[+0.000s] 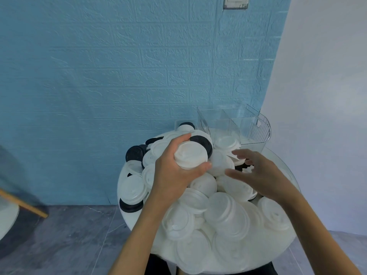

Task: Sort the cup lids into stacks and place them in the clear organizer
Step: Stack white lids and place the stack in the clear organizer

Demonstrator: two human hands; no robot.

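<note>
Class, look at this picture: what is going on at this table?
A person is sorting cup lids. The left hand grips a small stack of white lids above a heap of white and black lids on the round table. The right hand reaches, fingers open, into the heap. The clear organizer behind looks nearly empty.

round white table (127, 215) | heaped white lids (226, 213), black lids (135, 153) | clear organizer (238, 126) at far edge
</note>
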